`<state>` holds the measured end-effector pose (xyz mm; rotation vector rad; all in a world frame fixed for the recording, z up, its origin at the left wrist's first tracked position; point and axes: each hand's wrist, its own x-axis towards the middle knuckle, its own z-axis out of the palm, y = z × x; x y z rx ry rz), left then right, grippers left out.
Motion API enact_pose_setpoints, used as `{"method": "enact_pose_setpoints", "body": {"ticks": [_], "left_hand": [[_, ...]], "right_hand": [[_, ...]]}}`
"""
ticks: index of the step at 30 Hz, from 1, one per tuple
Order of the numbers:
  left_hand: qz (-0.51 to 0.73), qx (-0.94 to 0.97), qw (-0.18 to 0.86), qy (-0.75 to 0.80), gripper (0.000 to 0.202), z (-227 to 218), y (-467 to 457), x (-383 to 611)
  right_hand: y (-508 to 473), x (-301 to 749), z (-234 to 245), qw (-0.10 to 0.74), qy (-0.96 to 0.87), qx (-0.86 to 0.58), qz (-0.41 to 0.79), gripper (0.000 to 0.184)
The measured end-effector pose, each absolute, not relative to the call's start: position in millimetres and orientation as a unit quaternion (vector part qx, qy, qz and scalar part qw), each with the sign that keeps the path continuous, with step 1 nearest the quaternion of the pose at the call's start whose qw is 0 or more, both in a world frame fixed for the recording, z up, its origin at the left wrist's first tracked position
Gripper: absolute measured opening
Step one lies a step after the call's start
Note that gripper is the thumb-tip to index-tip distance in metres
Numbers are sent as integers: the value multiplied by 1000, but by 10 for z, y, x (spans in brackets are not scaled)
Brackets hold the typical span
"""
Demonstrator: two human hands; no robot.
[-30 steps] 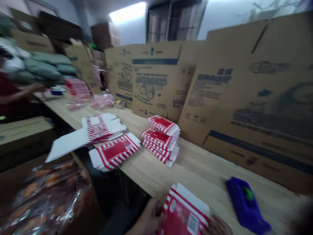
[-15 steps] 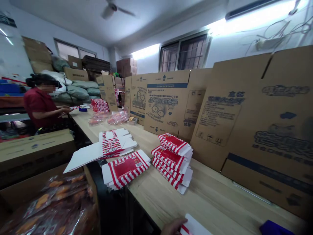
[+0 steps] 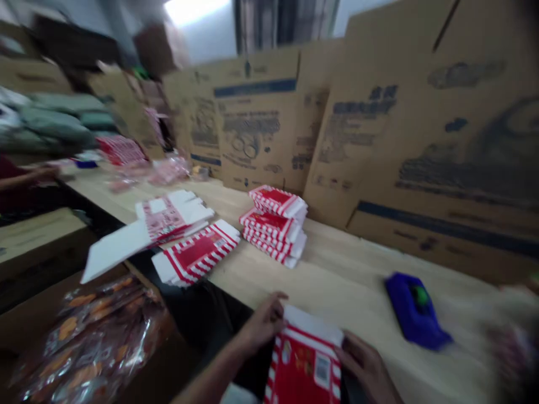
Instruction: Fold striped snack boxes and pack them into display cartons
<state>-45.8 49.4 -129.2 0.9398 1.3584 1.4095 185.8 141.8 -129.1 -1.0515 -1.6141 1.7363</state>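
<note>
A flat red-and-white striped carton [image 3: 305, 359] lies at the near edge of the wooden table [image 3: 349, 286], gripped from both sides. My left hand [image 3: 263, 325] pinches its upper left corner. My right hand [image 3: 366, 365] clasps its right edge. A stack of folded striped cartons [image 3: 275, 224] stands further back on the table. More flat cartons [image 3: 196, 258] lie fanned out to its left, beside a white-sided pile [image 3: 168, 219].
A blue tape dispenser [image 3: 415, 311] lies to the right of my hands. Large cardboard boxes [image 3: 421, 146] line the back of the table. An open box of plastic-wrapped snacks [image 3: 92, 336] sits lower left. Another person's arm [image 3: 25, 177] reaches in at far left.
The camera lifted to show the room, then dropped again. The carton and both hands are back in full view, with the carton a little nearer to me.
</note>
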Motion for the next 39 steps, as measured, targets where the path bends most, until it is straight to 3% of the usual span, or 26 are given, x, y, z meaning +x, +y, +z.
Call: {"method": "enact_pose_setpoints", "body": {"ticks": [3,8,13,20,24,33,39], "left_hand": [[510,451,502,533,26,-1257,502,-561],[487,530,468,513,20,-1327,533,-592],[455,543,433,557,21,-1152,546,-548],[465,441,570,514,26,-973,678,-600],[440,455,581,511,19,-937,747,-575],[431,487,578,493,17,-1001,807,-630],[447,510,509,530,21,-1119,564,-459]], "right_hand": [[1356,1880,-1262,307,-644,-379,589,31],[1274,1957,-1322,320,-720,-343,511,26],[1303,1934,-1127,284,-712,-358,534,30],[1494,1852,-900,235,-648,-389,611,36],[1512,1836,-894,232,-648,-386,614,27],[1358,1871,-1062,280,-690,-383,546,18],[950,1960,-1225,380,-657,-385,525,10]]}}
